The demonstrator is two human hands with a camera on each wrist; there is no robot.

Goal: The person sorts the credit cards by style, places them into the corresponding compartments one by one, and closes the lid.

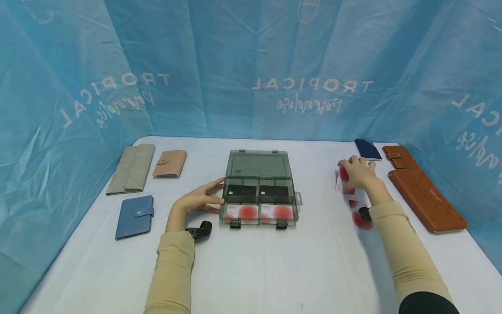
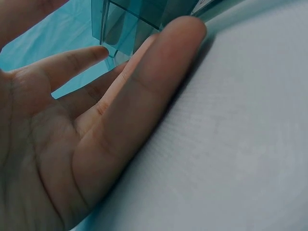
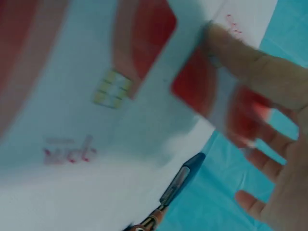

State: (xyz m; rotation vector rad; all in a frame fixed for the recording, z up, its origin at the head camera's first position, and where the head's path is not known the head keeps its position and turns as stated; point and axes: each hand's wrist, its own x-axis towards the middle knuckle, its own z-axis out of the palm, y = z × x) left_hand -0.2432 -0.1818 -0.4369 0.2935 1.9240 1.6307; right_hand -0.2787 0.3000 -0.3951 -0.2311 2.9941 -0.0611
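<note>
Right hand [image 1: 358, 174] pinches a red-and-white card [image 1: 343, 181] upright, long axis vertical.

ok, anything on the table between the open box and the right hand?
Head view: bare white table between the clear box and the right hand, which is lifting a red-and-white card.

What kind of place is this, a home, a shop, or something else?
Probably a staged recording booth, not a home or shop. Blue printed sheeting walls in a white table on three sides. Wallets such as the blue wallet lie spaced apart around a clear plastic box holding cards.
</note>
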